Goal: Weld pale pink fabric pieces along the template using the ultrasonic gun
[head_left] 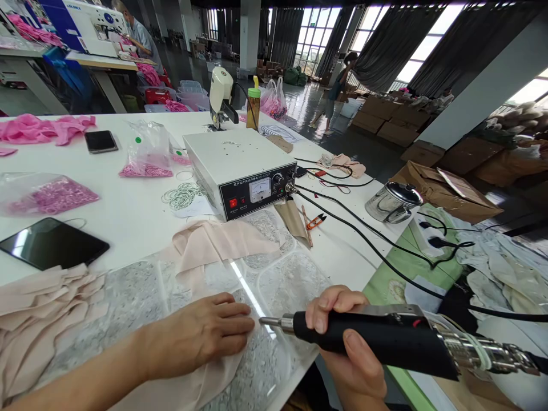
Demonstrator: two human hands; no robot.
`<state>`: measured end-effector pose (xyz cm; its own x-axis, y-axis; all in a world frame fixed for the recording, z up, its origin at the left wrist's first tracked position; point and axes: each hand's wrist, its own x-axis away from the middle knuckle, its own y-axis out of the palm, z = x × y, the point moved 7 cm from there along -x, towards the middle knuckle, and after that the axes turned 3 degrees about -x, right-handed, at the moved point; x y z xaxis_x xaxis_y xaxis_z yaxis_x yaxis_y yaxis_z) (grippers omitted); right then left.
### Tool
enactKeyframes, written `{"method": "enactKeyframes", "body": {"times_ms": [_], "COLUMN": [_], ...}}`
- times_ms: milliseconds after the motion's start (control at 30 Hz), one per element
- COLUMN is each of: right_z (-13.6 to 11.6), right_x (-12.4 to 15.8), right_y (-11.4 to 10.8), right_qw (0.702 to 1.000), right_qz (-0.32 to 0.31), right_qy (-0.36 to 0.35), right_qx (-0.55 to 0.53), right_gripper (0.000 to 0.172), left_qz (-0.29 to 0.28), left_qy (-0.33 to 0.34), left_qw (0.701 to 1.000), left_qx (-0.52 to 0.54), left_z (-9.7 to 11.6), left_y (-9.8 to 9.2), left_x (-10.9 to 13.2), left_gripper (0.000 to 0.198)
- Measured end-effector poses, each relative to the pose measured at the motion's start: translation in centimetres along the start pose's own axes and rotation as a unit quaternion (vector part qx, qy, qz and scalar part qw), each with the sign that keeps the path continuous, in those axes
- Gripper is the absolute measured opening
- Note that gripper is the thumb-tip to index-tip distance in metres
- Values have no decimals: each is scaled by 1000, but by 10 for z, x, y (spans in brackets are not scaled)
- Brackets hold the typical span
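Note:
My right hand (pixel 342 337) is closed around a black ultrasonic welding handpiece (pixel 368 337). Its slim metal tip points left and sits just off the fingertips of my left hand (pixel 205 328). That hand lies palm down, fingers extended over thin beige fabric (pixel 205 382); its thumb is hidden. Under the fabric is a glossy, grey stone-patterned mat (pixel 124 299). Another beige fabric piece (pixel 222 242) lies loosely folded farther up the mat, and a heap of beige strips (pixel 38 319) rests at the left. Black cables run to the white welder box (pixel 240 154).
A tablet (pixel 53 242), phone (pixel 101 141) and bags of pink bits (pixel 148 151) lie at the left. Orange thread snips (pixel 315 221) lie right of the box, near a steel mug (pixel 394 202). A green bottle (pixel 253 108) stands behind. People are in the background.

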<state>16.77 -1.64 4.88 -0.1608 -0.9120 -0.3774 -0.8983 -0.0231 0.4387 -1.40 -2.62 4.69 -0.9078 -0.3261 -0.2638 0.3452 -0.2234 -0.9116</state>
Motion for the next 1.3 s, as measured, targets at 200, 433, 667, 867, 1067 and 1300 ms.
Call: {"method": "enactKeyframes", "body": {"times_ms": [200, 433, 667, 867, 1067, 1300], "right_z": [2, 1, 0, 3, 2, 3], "right_x": [-1, -1, 2, 4, 4, 5], "right_y": [3, 5, 3, 4, 1, 1], "right_qw": [1000, 999, 998, 998, 998, 998], "right_qz": [-15, -38, -37, -55, -58, -59], "right_qy": [-10, -6, -3, 1, 7, 25], "right_qx": [7, -4, -43, -35, -27, -23], "right_gripper": [11, 11, 14, 13, 14, 13], "left_qz": [-15, -14, 38, 3, -30, -44], "left_qy": [1, 8, 11, 3, 5, -3], "left_qw": [1000, 1000, 997, 989, 983, 979], "left_qx": [-11, -20, -73, -146, -180, -199], "left_z": [0, 0, 4, 8, 16, 20], "left_y": [4, 6, 4, 5, 7, 9], "left_x": [1, 3, 8, 14, 16, 19], "left_gripper": [27, 25, 33, 36, 43, 44]}}
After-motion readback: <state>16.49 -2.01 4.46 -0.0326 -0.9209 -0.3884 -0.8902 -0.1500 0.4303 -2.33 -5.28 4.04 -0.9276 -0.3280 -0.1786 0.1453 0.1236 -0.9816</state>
